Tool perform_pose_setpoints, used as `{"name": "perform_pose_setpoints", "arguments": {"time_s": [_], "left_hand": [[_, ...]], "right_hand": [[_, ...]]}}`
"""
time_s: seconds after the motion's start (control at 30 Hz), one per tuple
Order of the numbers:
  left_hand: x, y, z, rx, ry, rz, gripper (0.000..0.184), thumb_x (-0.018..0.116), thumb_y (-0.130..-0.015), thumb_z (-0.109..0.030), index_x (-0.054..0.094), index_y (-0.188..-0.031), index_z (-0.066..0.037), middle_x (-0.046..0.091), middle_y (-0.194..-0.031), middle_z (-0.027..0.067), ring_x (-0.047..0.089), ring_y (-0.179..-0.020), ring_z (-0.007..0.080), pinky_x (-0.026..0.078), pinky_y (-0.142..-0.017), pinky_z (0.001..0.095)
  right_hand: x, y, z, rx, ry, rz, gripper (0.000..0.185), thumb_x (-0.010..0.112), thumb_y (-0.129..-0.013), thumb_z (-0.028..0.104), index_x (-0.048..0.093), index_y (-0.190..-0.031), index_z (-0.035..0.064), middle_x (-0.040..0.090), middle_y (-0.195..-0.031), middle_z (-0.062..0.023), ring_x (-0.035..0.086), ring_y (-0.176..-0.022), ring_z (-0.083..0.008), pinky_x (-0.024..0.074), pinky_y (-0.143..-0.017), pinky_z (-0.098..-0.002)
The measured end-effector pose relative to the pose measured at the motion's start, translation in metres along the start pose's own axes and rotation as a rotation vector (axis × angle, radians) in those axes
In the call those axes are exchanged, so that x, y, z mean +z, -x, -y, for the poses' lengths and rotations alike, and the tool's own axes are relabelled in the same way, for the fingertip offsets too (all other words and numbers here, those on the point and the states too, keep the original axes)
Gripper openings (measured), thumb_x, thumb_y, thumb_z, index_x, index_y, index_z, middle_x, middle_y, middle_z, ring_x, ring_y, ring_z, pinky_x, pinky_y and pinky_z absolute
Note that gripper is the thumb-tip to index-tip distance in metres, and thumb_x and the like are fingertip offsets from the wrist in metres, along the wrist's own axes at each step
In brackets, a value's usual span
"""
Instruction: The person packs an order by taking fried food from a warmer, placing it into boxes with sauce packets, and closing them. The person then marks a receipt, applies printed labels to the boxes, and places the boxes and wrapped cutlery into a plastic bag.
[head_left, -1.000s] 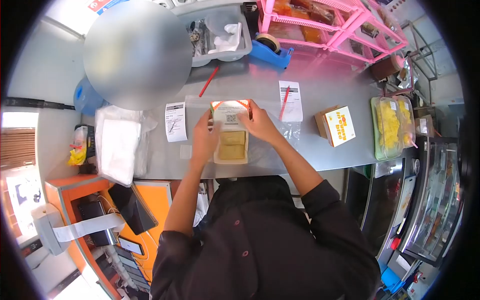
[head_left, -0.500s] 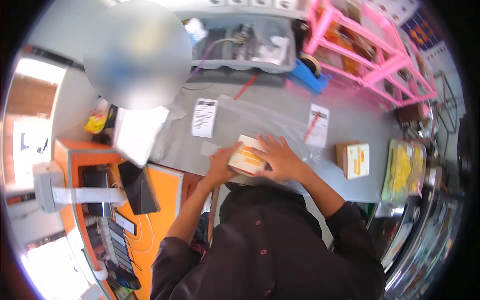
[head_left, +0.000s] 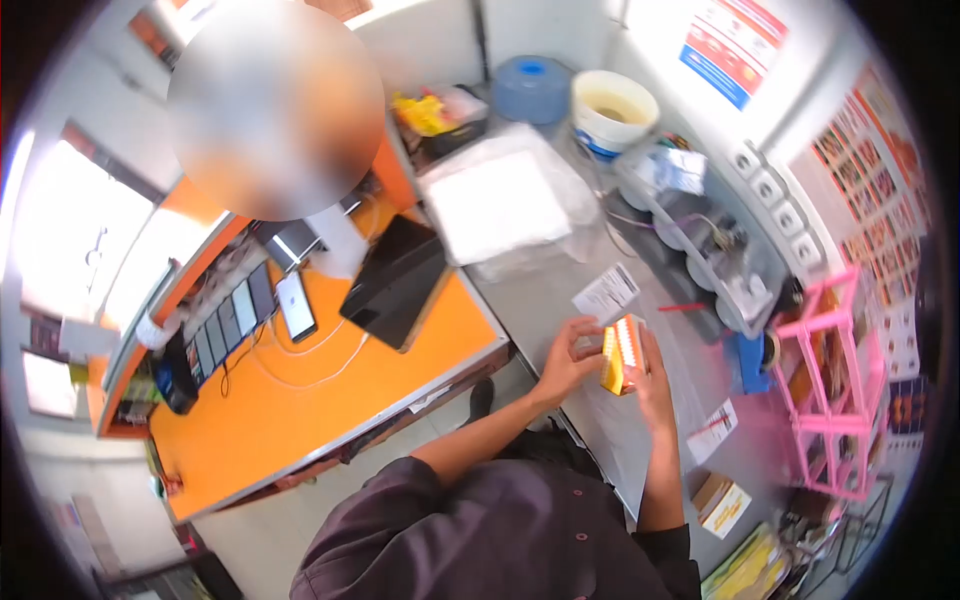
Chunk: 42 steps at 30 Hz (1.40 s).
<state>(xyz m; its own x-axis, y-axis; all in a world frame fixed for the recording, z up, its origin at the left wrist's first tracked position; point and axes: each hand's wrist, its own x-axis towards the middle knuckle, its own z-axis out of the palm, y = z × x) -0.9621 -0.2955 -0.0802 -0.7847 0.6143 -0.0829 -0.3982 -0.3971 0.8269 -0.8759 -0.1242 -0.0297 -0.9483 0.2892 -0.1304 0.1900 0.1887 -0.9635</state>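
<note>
A small yellow, white and orange cardboard box (head_left: pixel 622 357) is tilted up between my hands above the grey table (head_left: pixel 510 300). My right hand (head_left: pixel 655 385) grips its right side, the thumb and fingers pressed along the edge. At the opposite side, my left hand (head_left: pixel 572 362) has curled fingers closed against the box's left edge. Just beyond the fingers lies a printed paper slip (head_left: pixel 606 293). Clear plastic wrap (head_left: pixel 675 370) is spread on the table beside the box.
A second box (head_left: pixel 724 506) and another slip (head_left: pixel 712 431) lie to the right. Along the back stand a grey organizer tray (head_left: pixel 700 250), a blue tape dispenser (head_left: pixel 752 362) and a pink rack (head_left: pixel 826 400). Left is an orange counter (head_left: pixel 400 385) with a black tablet (head_left: pixel 397 280) and phone (head_left: pixel 295 306).
My view has swung left, bringing more of the orange counter into sight. The box, earlier lying flat under both hands, is now tipped up between them with a different side showing.
</note>
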Motion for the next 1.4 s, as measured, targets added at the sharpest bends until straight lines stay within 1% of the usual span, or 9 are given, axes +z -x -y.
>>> {"name": "perform_pose_setpoints", "arguments": {"time_s": [0.07, 0.2, 0.33, 0.47, 0.73, 0.93, 1.1, 1.17, 1.4], "left_hand": [[-0.020, 0.013, -0.019, 0.065, 0.072, 0.162, 0.077, 0.068, -0.084, 0.006, 0.040, -0.152, -0.016, 0.037, -0.155, 0.0167, 0.043, -0.141, 0.0314, 0.043, -0.112, 0.0430], [-0.038, 0.057, -0.082, 0.423, -0.833, 0.012, 0.076, 0.074, -0.080, -0.002, 0.046, -0.149, -0.014, 0.020, -0.162, 0.0247, 0.038, -0.144, 0.0424, 0.040, -0.114, 0.0436], [-0.087, 0.070, -0.103, 0.534, -0.991, -0.290, 0.071, 0.079, -0.076, -0.007, 0.055, -0.143, -0.014, 0.048, -0.129, 0.0208, 0.061, -0.108, 0.0370, 0.052, -0.095, 0.0411], [-0.110, 0.088, -0.132, 0.379, -0.969, -0.427, 0.064, 0.079, -0.073, -0.005, 0.059, -0.133, -0.012, 0.050, -0.120, 0.0150, 0.060, -0.108, 0.0321, 0.053, -0.093, 0.0400], [-0.194, 0.152, -0.228, 0.205, 0.621, -0.263, 0.084, 0.069, -0.089, -0.025, 0.016, -0.154, -0.022, 0.047, -0.138, 0.0111, 0.053, -0.127, 0.0279, 0.049, -0.101, 0.0473], [-0.255, 0.171, -0.289, 0.066, -0.175, -0.352, 0.067, 0.072, -0.087, -0.008, 0.042, -0.147, -0.012, 0.061, -0.122, 0.0096, 0.058, -0.116, 0.0198, 0.049, -0.095, 0.0329], [-0.274, 0.160, -0.400, 0.250, -0.580, -0.297, 0.067, 0.071, -0.081, -0.013, 0.050, -0.144, -0.006, 0.045, -0.148, 0.0188, 0.053, -0.129, 0.0254, 0.043, -0.106, 0.0375], [-0.277, 0.146, -0.438, 0.298, -0.811, -0.296, 0.073, 0.072, -0.075, -0.017, 0.051, -0.144, -0.004, 0.027, -0.162, 0.0237, 0.047, -0.138, 0.0320, 0.037, -0.112, 0.0397], [-0.298, 0.093, -0.461, 0.293, -0.807, -0.202, 0.076, 0.072, -0.077, -0.015, 0.047, -0.148, -0.003, 0.035, -0.156, 0.0235, 0.057, -0.126, 0.0285, 0.046, -0.103, 0.0358]], "right_hand": [[0.022, -0.016, 0.028, 0.060, -0.177, 0.069, 0.079, 0.059, -0.087, 0.031, 0.033, -0.156, 0.0031, 0.032, -0.161, -0.0182, 0.030, -0.149, -0.0295, 0.0234, -0.120, -0.0389], [0.075, -0.032, 0.067, 0.169, -0.329, 0.281, 0.077, 0.058, -0.089, 0.027, 0.031, -0.158, 0.0045, 0.038, -0.159, -0.0121, 0.035, -0.146, -0.0223, 0.0319, -0.115, -0.0345], [0.143, -0.038, 0.122, 0.115, -0.256, 0.424, 0.079, 0.062, -0.088, 0.023, 0.031, -0.158, 0.0039, 0.033, -0.162, -0.0119, 0.031, -0.148, -0.0230, 0.0306, -0.116, -0.0341], [0.199, -0.049, 0.136, -0.094, -0.117, 0.477, 0.082, 0.067, -0.085, 0.025, 0.033, -0.157, 0.0042, 0.026, -0.165, -0.0163, 0.022, -0.153, -0.0293, 0.0231, -0.121, -0.0394], [0.272, -0.080, 0.197, -0.848, 0.677, 0.777, 0.082, 0.081, -0.069, 0.031, 0.054, -0.146, 0.0268, 0.024, -0.164, -0.0166, 0.032, -0.142, -0.0439, 0.0289, -0.117, -0.0526], [0.333, -0.130, 0.229, -0.758, 0.311, 1.114, 0.076, 0.081, -0.078, 0.046, 0.055, -0.144, 0.0165, 0.041, -0.154, -0.0143, 0.035, -0.142, -0.0384, 0.0298, -0.117, -0.0504], [0.392, -0.199, 0.287, -0.612, 0.018, 0.390, 0.056, 0.071, -0.087, 0.009, 0.051, -0.140, 0.0097, 0.058, -0.130, -0.0125, 0.059, -0.105, -0.0200, 0.0510, -0.089, -0.0326], [0.409, -0.220, 0.301, -0.648, 0.053, 0.333, 0.062, 0.071, -0.086, 0.007, 0.047, -0.144, 0.0109, 0.059, -0.128, -0.0127, 0.059, -0.103, -0.0192, 0.0499, -0.087, -0.0315], [0.433, -0.243, 0.321, -0.563, -0.127, 0.456, 0.065, 0.067, -0.086, 0.000, 0.044, -0.145, 0.0129, 0.064, -0.111, -0.0080, 0.059, -0.092, -0.0140, 0.0471, -0.083, -0.0284]]}}
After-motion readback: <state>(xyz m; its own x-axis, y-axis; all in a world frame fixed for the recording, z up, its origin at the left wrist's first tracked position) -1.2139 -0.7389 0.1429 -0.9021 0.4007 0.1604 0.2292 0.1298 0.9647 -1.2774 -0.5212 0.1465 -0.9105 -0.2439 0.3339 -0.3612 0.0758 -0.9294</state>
